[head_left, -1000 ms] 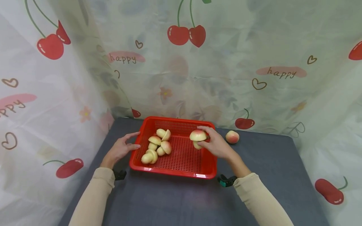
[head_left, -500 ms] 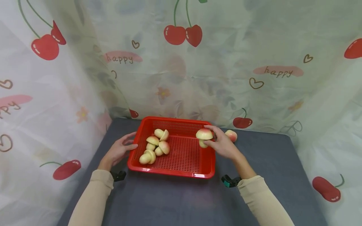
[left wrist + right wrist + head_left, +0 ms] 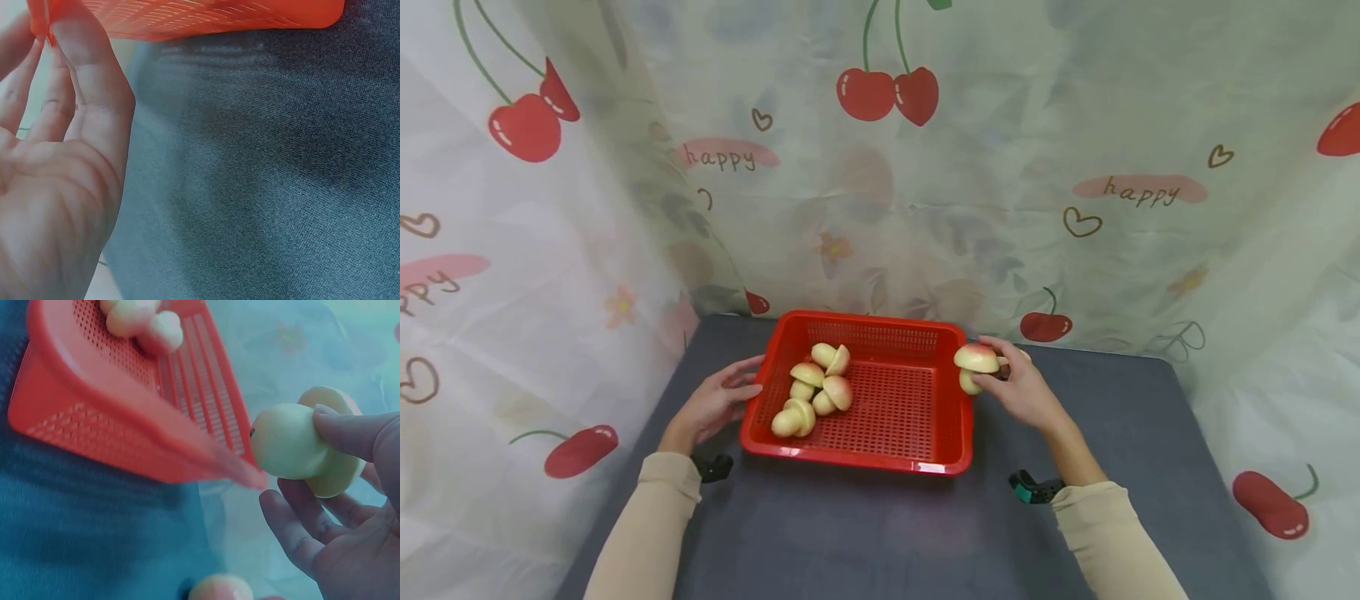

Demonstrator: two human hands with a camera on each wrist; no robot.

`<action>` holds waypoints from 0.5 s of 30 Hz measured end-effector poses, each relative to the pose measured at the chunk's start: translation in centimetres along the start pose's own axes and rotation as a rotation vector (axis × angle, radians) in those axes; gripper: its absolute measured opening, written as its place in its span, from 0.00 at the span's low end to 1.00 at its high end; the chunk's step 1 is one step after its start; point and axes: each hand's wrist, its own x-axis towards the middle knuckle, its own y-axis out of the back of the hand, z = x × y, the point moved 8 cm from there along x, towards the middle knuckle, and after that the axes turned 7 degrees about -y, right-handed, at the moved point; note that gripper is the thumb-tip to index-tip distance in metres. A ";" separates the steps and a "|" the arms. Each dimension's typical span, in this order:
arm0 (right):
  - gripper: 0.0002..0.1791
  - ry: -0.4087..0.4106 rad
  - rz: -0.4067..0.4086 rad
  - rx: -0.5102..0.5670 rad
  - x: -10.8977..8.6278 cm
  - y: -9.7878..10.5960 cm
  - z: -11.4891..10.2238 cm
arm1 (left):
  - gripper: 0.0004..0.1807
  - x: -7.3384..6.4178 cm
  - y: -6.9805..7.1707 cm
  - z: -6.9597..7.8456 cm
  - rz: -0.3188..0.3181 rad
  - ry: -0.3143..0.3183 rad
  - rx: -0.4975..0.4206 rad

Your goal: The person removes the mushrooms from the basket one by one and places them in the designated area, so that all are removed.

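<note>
At the left end of the red plastic basket [image 3: 865,461], my left hand [image 3: 718,400] pinches the rim between thumb and fingers, as the left wrist view shows. My right hand [image 3: 1024,392] holds a toy mushroom [image 3: 977,358] with a pinkish cap and a pale stem, just above the basket's right rim. Seen from the right wrist, its stem [image 3: 287,440] points towards the basket, with the thumb laid along the stem and cap. Several similar mushrooms [image 3: 837,393] lie in the left half of the basket.
A round peach-coloured thing [image 3: 220,589] sits on the dark table [image 3: 865,542] to the right of the basket, mostly hidden behind my right hand in the head view. A cherry-print curtain [image 3: 985,250] hangs around the back and sides.
My right hand has carried the mushroom rightward, from over the basket's inside to its right rim, and now covers most of the round thing. The left hand stays at the basket's left rim.
</note>
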 end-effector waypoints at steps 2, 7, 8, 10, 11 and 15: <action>0.37 -0.016 0.020 -0.012 -0.2 0.5 0.7 | 0.37 0.0 0.0 0.0 -0.005 -0.008 -0.002; 0.37 -0.041 0.056 -0.020 -0.7 1.8 2.7 | 0.36 0.0 0.1 0.0 0.000 -0.014 -0.022; 0.37 -0.047 0.065 -0.023 -0.8 2.1 3.1 | 0.36 0.0 0.1 0.0 0.001 -0.014 -0.024; 0.37 -0.063 0.084 -0.027 -0.9 2.7 4.0 | 0.37 0.1 0.1 0.0 0.003 -0.013 -0.019; 0.37 -0.075 0.093 -0.033 -1.0 3.0 4.5 | 0.37 0.1 0.1 0.0 0.004 -0.013 -0.018; 0.38 -0.116 0.132 -0.057 -1.4 4.0 5.9 | 0.37 0.1 0.0 -0.1 -0.002 -0.013 -0.012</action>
